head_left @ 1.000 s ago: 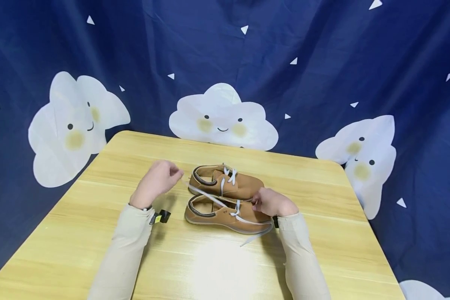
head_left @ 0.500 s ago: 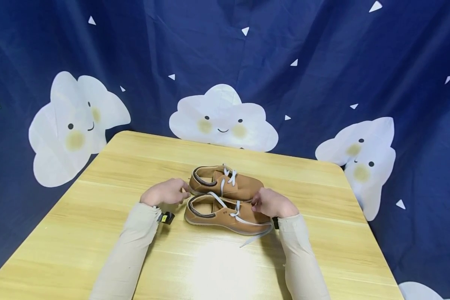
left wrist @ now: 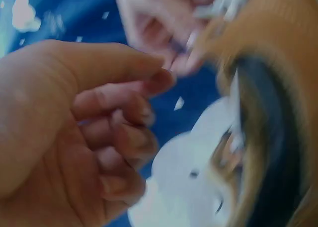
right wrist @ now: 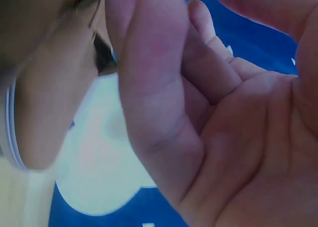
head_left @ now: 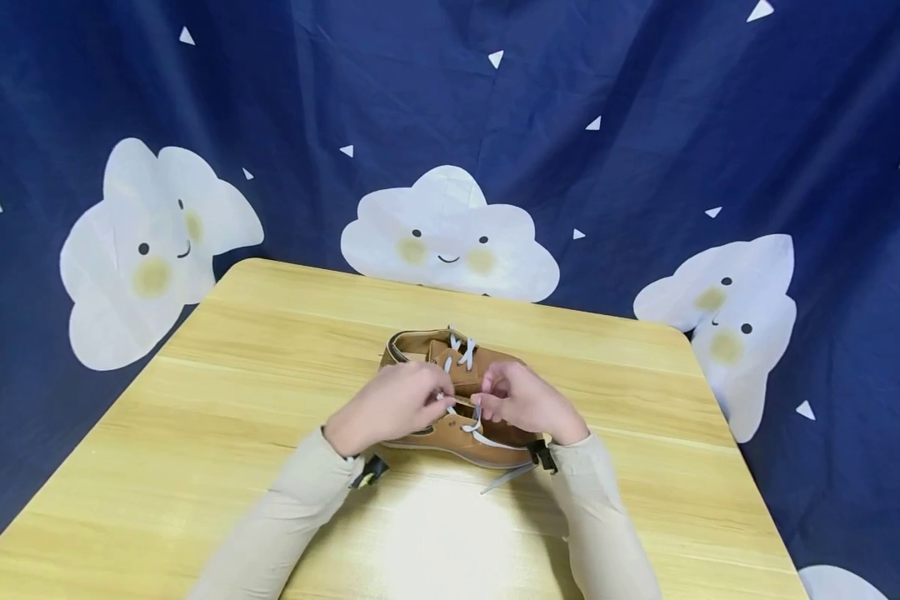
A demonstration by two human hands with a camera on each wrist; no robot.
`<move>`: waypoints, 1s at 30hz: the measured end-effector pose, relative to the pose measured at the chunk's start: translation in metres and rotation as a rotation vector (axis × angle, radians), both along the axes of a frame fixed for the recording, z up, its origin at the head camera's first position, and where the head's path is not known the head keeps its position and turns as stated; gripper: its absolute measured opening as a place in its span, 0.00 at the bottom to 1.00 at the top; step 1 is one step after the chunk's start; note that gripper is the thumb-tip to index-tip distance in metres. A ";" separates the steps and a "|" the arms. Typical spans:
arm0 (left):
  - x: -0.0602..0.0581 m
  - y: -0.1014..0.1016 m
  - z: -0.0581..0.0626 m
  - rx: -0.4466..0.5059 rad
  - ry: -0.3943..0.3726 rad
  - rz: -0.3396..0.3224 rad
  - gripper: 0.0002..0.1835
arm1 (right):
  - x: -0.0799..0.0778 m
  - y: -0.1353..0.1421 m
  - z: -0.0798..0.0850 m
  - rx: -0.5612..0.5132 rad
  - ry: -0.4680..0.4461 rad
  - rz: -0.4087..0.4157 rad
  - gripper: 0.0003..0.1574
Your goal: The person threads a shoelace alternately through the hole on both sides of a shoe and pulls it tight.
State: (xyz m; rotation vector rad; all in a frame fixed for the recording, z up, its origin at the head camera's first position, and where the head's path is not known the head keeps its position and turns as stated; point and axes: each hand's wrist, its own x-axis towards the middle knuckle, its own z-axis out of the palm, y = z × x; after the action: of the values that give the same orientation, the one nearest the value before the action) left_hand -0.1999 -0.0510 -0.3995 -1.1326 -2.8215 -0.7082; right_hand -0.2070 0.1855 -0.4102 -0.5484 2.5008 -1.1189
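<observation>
- A person in long beige sleeves: the left sleeve [head_left: 288, 508], creased along the forearm, reaches the wrist.
- The matching right sleeve [head_left: 607, 517] also carries soft folds.
- A small black unit with a yellow marking [head_left: 370, 472] sits at the left cuff.
- Another black unit [head_left: 543, 457] sits at the right cuff.
- The left hand [head_left: 393, 404] and right hand [head_left: 528, 404] are bare.

The head view is bright and fairly crisp, though white glare washes out the near middle of the table [head_left: 446, 542], soft shadows lie beside the sleeves [head_left: 611, 517], and pale sheen streaks the right of the curtain [head_left: 817, 133]. Blur smears the shoe [left wrist: 280, 23] in the hazy left wrist view. The right wrist view is dimmer and soft, darkest toward the left.
</observation>
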 end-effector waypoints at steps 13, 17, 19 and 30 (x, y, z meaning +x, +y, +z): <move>0.009 0.024 -0.022 -0.069 0.076 -0.086 0.04 | -0.006 0.008 -0.008 -0.220 -0.196 0.063 0.21; 0.009 0.024 -0.024 -0.078 0.074 -0.077 0.04 | -0.009 0.015 -0.008 -0.187 -0.158 0.159 0.18; 0.008 0.025 -0.025 -0.080 0.081 -0.076 0.04 | -0.010 0.017 -0.008 -0.147 -0.120 0.208 0.17; 0.007 0.026 -0.026 -0.096 0.116 -0.075 0.02 | -0.003 0.009 0.000 0.115 0.239 0.444 0.08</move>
State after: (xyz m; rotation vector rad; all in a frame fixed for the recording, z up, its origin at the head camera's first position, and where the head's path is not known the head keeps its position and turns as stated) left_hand -0.1928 -0.0253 -0.4260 -1.2564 -2.7556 -0.4969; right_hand -0.2097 0.1941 -0.4097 -1.1915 2.4354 -0.7719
